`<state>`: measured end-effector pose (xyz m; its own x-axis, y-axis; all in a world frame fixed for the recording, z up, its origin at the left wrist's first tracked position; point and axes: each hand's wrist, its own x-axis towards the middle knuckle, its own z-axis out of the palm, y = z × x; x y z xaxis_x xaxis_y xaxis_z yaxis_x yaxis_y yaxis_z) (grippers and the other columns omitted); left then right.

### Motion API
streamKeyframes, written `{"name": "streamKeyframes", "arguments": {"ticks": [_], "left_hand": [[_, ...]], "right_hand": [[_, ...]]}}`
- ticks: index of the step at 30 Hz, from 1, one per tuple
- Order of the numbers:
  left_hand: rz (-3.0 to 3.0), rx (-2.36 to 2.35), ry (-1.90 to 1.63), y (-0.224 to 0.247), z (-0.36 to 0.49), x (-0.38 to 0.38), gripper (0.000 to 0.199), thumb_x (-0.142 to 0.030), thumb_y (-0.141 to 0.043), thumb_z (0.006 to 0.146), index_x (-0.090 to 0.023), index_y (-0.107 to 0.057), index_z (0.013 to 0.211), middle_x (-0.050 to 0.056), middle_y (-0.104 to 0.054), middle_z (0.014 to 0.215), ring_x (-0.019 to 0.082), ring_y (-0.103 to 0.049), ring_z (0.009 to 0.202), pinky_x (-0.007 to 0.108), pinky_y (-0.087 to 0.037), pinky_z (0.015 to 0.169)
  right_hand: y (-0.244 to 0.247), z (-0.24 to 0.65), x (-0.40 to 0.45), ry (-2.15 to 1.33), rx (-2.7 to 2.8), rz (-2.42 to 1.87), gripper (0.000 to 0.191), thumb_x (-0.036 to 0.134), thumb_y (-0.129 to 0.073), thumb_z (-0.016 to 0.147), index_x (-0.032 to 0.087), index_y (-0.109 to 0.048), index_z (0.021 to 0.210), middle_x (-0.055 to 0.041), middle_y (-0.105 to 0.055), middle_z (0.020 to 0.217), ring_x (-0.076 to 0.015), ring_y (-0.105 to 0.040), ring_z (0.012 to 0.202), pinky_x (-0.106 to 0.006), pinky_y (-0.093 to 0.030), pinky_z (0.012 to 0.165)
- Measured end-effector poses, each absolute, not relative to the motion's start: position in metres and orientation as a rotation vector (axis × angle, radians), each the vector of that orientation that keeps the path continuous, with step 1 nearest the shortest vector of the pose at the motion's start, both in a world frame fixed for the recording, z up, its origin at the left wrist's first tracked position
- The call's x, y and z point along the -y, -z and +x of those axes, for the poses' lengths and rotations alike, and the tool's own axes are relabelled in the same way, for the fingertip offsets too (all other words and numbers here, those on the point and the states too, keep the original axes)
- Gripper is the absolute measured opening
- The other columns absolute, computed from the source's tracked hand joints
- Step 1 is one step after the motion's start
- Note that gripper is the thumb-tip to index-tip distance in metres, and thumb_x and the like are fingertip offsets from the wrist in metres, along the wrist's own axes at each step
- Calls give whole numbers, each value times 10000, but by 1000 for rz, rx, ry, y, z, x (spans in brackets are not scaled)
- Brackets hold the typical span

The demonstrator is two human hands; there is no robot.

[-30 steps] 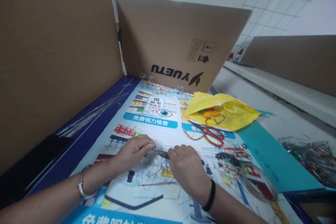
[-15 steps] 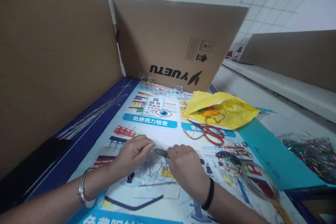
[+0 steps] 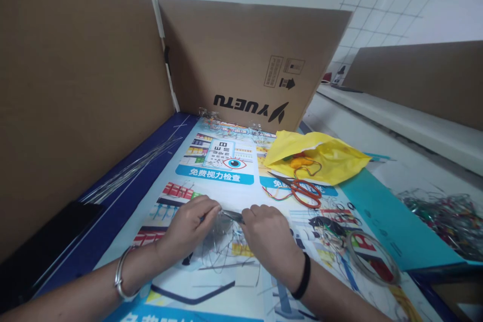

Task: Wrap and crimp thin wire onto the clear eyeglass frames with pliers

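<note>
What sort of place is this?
It looks like a small craft workbench, perhaps for wirework: the right hand holds a pliers-like tool, with scissors and a bundle of thin wires lying nearby.

The left hand (image 3: 187, 225) pinches near the palm-down, curled right hand (image 3: 267, 239), both forearms (image 3: 145, 264) angled inward.

Near the tabletop's (image 3: 140, 178) far right corner we see a bag (image 3: 337, 158), scissors (image 3: 294, 184) beside it, a ring (image 3: 394, 275) by the right edge, cardboard (image 3: 241, 53) along the far edge.
</note>
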<state>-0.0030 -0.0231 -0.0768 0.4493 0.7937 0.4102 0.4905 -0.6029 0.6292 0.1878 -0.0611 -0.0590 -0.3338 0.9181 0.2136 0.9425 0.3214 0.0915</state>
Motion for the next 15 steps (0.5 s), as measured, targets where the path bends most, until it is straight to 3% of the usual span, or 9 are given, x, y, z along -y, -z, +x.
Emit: {"name": "streamKeyframes", "arguments": {"ticks": [15], "left_hand": [[2246, -1169, -1279, 68, -4, 20, 163, -189, -407, 882, -172, -561, 832, 54, -577, 791, 179, -512, 788, 308, -404, 735]], "right_hand": [[38, 152, 53, 371, 2382, -1847, 87, 88, -518, 773, 159, -569, 782, -78, -579, 739, -206, -549, 669, -306, -344, 562]]}}
